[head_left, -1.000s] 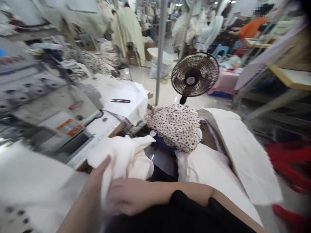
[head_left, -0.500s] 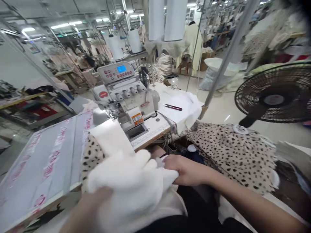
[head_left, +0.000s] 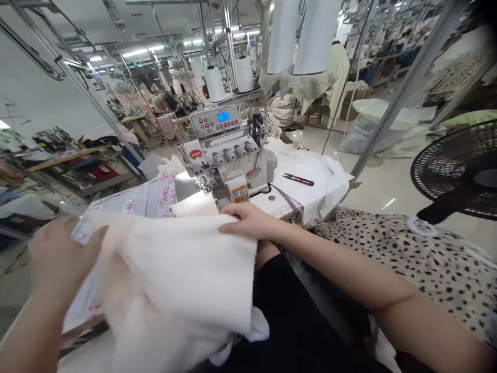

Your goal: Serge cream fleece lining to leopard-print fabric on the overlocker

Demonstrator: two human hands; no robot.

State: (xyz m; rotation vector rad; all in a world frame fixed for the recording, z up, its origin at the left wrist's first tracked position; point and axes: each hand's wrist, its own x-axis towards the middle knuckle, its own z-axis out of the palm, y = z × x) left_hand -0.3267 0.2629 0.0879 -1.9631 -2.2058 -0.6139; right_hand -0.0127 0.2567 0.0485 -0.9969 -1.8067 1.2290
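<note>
Head view's got one white fabric piece [head_left: 190, 269] just this side of one overlock machine [head_left: 227, 142], right hand [head_left: 246, 220] pinching its upper edge, left hand [head_left: 62, 254] too blurry to tell. Four thread cones [head_left: 317, 39], one pair of snips [head_left: 305, 181].

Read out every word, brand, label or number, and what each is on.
No text is clear enough to quote.
Overlock machine: blue display, too small to read.
Its red oval badge: too small.
Orange label low on its front: too small.
Red marking on its front: too small.
Pink print on the table cover: too small.
Fan hub: blurred.
</note>
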